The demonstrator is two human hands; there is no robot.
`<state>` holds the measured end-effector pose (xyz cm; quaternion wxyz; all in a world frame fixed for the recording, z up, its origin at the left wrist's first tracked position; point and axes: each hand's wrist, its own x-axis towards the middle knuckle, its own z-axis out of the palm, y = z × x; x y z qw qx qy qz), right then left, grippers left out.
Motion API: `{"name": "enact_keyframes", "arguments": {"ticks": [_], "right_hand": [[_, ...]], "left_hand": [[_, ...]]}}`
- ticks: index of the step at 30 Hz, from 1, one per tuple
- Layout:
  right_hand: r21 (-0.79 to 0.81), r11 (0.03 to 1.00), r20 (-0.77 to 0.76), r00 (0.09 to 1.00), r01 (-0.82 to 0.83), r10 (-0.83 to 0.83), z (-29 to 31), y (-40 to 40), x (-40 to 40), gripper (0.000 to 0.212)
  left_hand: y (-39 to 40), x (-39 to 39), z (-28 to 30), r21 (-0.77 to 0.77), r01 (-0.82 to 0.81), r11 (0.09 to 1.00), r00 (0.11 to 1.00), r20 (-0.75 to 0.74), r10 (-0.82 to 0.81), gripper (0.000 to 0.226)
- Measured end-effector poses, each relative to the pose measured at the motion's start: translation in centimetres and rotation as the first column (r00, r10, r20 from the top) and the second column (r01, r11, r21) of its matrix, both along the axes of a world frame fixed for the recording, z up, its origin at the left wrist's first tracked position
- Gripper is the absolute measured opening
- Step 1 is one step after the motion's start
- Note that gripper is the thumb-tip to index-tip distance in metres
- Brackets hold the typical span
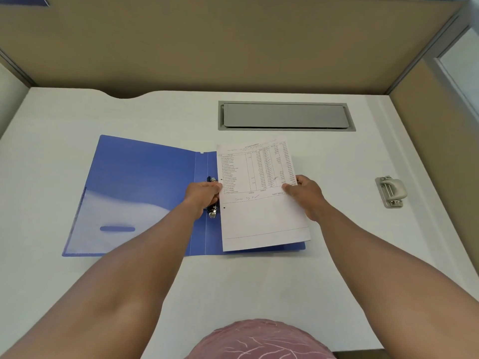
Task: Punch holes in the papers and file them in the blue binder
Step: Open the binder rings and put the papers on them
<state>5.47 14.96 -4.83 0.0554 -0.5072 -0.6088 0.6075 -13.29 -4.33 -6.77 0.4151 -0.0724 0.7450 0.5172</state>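
Observation:
The blue binder (pixel 145 182) lies open and flat on the white desk. Its metal ring mechanism (pixel 213 211) sits along the spine, partly hidden behind my left hand. A printed paper (pixel 259 208) with two punched holes on its left edge lies over the binder's right half, beside the rings. My left hand (pixel 203 194) pinches the paper's left edge at the rings. My right hand (pixel 305 195) grips its right edge. Whether the holes sit on the rings I cannot tell.
A grey hole punch (pixel 391 191) stands on the desk to the right, apart from the binder. A grey cable hatch (pixel 286 115) is set into the desk behind the paper. Tan partition walls (pixel 233 47) enclose the desk at the back and right.

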Motion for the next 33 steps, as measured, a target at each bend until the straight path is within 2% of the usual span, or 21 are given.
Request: {"name": "enact_keyframes", "arguments": {"ticks": [17,25,33], "right_hand": [[-0.002,0.999,-0.036,0.999,-0.037,0.037,0.1,-1.5,-2.0,0.022],[-0.005,0.999,-0.031,0.998,-0.053,0.052,0.5,-1.6,-1.8,0.022],[-0.016,0.998,-0.037,0.997,-0.063,0.062,0.4,-1.5,-1.5,0.017]], "left_hand": [[-0.8,-1.4,-0.8,-0.117,-0.049,0.992,0.997,-0.065,0.042,0.015],[0.2,-1.3,-1.4,-0.16,-0.097,0.982,0.995,-0.033,0.093,0.035],[0.6,-1.5,-1.6,-0.154,-0.139,0.978,0.988,0.048,0.148,0.032]]}}
